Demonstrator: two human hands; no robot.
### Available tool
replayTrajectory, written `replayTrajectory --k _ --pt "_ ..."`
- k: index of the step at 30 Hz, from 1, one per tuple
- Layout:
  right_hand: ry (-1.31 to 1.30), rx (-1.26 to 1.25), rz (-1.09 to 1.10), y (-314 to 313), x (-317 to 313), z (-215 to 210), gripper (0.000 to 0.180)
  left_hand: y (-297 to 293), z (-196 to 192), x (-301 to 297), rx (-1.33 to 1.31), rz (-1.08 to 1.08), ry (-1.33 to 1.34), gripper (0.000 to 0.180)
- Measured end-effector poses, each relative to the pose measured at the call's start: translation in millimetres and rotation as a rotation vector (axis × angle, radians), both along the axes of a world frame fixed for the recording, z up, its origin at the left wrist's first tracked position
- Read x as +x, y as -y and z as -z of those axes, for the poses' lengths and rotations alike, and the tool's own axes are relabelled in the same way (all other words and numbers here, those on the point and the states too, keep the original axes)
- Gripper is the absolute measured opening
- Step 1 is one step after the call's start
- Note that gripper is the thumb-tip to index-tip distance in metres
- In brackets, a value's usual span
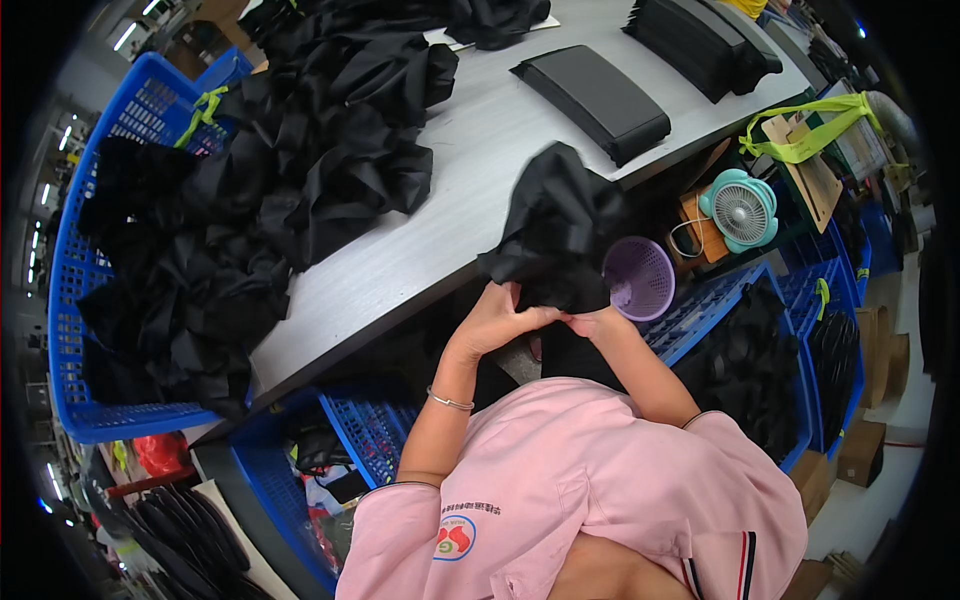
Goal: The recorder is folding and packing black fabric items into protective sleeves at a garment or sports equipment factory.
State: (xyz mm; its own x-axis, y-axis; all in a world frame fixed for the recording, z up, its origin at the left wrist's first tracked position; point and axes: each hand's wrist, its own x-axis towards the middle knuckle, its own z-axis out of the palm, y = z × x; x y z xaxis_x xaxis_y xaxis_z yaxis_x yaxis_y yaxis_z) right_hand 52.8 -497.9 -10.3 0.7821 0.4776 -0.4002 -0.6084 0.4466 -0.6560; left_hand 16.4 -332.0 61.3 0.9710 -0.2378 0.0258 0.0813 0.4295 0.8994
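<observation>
Both my hands grip the lower edge of a black fabric piece, held up in front of me by the table's near edge. My left hand pinches the edge, its thumb stretched toward the other hand. The fingertips of my right hand are closed on the same edge, close to the left thumb. The cloth stands up in loose folds above them and partly hides the fingers. To the left, a heap of crumpled black fabric pieces spreads over the grey table.
A blue plastic basket full of black fabric overlaps the table's left end. Stacks of flat black pieces lie at the far right of the table. A purple bin, a teal fan and a blue crate stand to my right.
</observation>
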Motion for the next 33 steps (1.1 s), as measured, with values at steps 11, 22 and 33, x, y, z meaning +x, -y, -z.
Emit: replayTrajectory --k 11,22,33 --pt "1.134 -0.543 -0.703 -26.4 -79.9 15.5 0.059 6.1 18.5 44.6 -0.248 -0.382 -0.13 0.066" --pt "0.861 -0.839 0.14 1.5 -26.7 -94.4 0.016 -6.6 10.7 12.5 0.762 -0.55 0.209 0.064" --pt "0.214 0.162 0.003 15.9 -12.7 -101.2 0.02 -4.6 -11.1 -22.9 0.341 -0.313 0.215 0.05"
